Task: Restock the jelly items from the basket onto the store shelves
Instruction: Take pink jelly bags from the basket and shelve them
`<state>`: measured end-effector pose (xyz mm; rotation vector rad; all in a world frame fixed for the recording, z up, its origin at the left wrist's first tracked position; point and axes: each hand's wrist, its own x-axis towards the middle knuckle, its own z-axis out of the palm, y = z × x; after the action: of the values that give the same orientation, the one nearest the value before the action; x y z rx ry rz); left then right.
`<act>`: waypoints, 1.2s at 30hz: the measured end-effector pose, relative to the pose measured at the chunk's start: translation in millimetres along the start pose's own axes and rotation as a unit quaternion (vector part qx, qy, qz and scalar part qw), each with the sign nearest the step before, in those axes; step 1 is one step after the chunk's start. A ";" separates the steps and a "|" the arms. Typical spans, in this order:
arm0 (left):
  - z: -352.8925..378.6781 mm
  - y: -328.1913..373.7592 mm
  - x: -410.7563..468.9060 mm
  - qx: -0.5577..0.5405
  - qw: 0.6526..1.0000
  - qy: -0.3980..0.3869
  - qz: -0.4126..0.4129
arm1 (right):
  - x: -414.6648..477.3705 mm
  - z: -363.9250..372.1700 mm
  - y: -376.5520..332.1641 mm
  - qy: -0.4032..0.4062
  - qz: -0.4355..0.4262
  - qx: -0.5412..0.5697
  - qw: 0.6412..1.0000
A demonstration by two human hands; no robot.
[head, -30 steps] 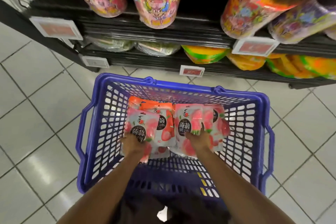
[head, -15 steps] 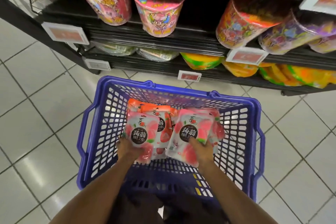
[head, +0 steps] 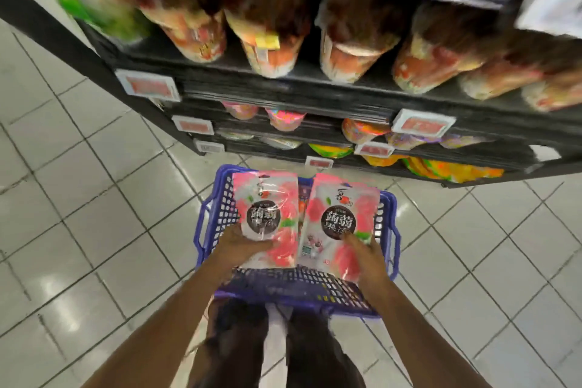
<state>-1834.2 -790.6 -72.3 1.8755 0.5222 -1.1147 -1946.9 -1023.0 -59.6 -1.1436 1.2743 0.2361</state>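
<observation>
Head view: I hold one jelly pouch in each hand, low in the centre of the frame, above the basket (head: 299, 288). My left hand (head: 242, 246) is curled round the lower edge of the left pouch (head: 267, 208), and my right hand (head: 365, 255) grips the right pouch (head: 340, 220) likewise. Holding them by the bottom keeps the labels facing me and the tops free to slide in. The shelves (head: 283, 90) fill the upper frame, blurred and lined with tubs (head: 271, 41). I judge the pouches belong there.
</observation>
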 end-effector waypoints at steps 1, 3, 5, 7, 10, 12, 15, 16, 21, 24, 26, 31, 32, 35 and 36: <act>-7.9 21.4 -29.1 -0.031 0.999 -0.004 0.031 | -22.2 -4.6 -20.4 -0.005 -0.012 0.009 1.000; -25.6 67.1 -90.3 -0.074 0.994 -0.011 0.080 | -69.1 -14.8 -63.9 -0.016 -0.040 0.028 0.999; -44.9 109.7 -145.7 -0.096 0.989 -0.020 0.113 | -116.1 -25.4 -107.3 -0.038 -0.062 0.047 0.996; -63.6 145.7 -197.4 -0.096 0.985 -0.018 0.145 | -164.8 -33.2 -148.7 -0.071 -0.095 0.059 0.991; -93.3 185.4 -263.0 -0.086 0.975 -0.030 0.204 | -230.7 -42.2 -197.7 -0.101 -0.167 0.051 0.979; -113.0 206.2 -300.3 -0.092 0.966 -0.034 0.237 | -270.7 -43.6 -222.8 -0.125 -0.211 0.060 0.968; -141.6 239.5 -350.6 -0.108 0.953 -0.038 0.281 | -327.2 -38.4 -250.8 -0.149 -0.256 0.096 0.950; -150.4 251.3 -367.2 -0.110 0.947 -0.036 0.299 | -344.7 -35.7 -259.7 -0.154 -0.270 0.111 0.944; -188.9 296.3 -445.6 -0.106 0.910 -0.055 0.398 | -425.7 -22.2 -298.1 -0.172 -0.351 0.124 0.912; -207.6 314.5 -480.1 -0.102 0.879 -0.065 0.461 | -456.9 -16.9 -315.5 -0.171 -0.392 0.125 0.895; -218.1 324.3 -497.0 -0.109 0.863 -0.061 0.489 | -475.1 -15.8 -328.1 -0.182 -0.425 0.124 0.878; -229.7 347.1 -524.2 -0.144 0.833 -0.043 0.533 | -508.4 -24.7 -365.4 -0.155 -0.492 0.120 0.848; -230.6 351.0 -527.7 -0.154 0.827 -0.036 0.540 | -513.6 -27.0 -373.2 -0.145 -0.503 0.117 0.844; -229.6 360.2 -534.2 -0.177 0.817 -0.018 0.549 | -524.1 -33.6 -393.4 -0.135 -0.528 0.104 0.832; -228.3 363.2 -536.1 -0.184 0.817 -0.016 0.546 | -526.5 -34.5 -399.6 -0.136 -0.533 0.093 0.830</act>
<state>-1740.1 -753.8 606.9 1.4094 -0.3600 -0.2236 -1873.0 -1012.0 598.0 -1.4215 0.2633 -0.5386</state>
